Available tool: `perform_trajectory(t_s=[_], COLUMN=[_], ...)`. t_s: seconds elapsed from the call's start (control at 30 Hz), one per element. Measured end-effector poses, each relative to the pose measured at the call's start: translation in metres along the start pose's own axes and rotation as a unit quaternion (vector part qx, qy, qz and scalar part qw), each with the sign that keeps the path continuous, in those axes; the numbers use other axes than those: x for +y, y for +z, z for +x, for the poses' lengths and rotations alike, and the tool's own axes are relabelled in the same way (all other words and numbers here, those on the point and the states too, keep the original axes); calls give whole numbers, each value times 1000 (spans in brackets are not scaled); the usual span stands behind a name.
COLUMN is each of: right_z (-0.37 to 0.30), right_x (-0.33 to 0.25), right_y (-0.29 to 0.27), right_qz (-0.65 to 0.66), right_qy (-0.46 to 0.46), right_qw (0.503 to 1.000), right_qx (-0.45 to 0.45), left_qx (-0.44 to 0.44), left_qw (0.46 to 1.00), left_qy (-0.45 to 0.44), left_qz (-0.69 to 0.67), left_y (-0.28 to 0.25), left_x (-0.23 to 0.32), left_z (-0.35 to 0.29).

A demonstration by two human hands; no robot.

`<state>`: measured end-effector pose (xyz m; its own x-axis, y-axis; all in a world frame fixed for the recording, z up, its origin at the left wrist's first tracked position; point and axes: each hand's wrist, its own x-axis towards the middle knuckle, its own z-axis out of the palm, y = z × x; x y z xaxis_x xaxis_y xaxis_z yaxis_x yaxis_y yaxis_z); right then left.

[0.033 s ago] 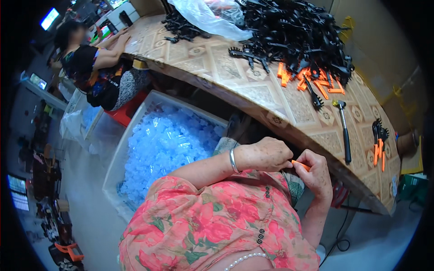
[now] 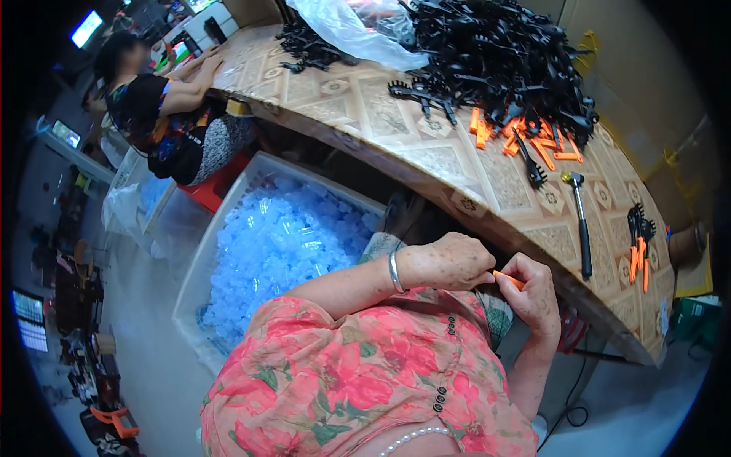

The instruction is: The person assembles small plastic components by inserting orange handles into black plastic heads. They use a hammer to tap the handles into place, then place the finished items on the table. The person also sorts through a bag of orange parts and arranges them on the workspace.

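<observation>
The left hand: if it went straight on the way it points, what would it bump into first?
The left hand points rightward, so it would likely meet the small orange piece pinched in the right hand first, then that hand itself. Whether it touches the piece now is hard to tell.

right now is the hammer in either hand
No, the hammer lies on the table, apart from the left hand and right hand.

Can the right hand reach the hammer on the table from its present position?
Probably yes. The hammer lies with its handle toward the near edge of the table, and only that edge seems to separate it from the right hand. However, this hand holds an orange piece, so it is not free.
</observation>
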<state>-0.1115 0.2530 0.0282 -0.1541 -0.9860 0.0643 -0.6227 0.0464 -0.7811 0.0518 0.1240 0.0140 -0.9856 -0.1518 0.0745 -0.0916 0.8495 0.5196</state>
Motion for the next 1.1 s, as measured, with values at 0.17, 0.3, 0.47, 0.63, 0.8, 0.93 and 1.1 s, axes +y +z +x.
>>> perform_trajectory(t_s=[0.17, 0.3, 0.47, 0.63, 0.8, 0.93, 1.1], right_z=[2, 13, 23, 41, 81, 125, 166], right_x=[1, 0, 2, 10, 15, 45, 81], right_y=[-6, -9, -12, -7, -23, -41, -56], right_qz=[-47, -93, -104, -54, -43, -255, -329], right_qy=[-25, -56, -49, -24, -67, -67, 35], right_qw=[998, 994, 993, 998, 980, 915, 907], right_qx=[24, 23, -15, -24, 180, 305, 260], left_qx=[88, 164, 147, 147, 195, 217, 219], left_qw=[996, 986, 989, 988, 941, 874, 834], left_qy=[-6, -10, -19, -32, -160, -181, -196], left_qz=[-2, -21, -6, -15, -228, -396, -467], left_y=[11, 19, 12, 9, 10, 13, 13], left_x=[1, -3, -6, -22, -45, -60, -58], left_z=[3, 8, 6, 2, 1, 3, 5])
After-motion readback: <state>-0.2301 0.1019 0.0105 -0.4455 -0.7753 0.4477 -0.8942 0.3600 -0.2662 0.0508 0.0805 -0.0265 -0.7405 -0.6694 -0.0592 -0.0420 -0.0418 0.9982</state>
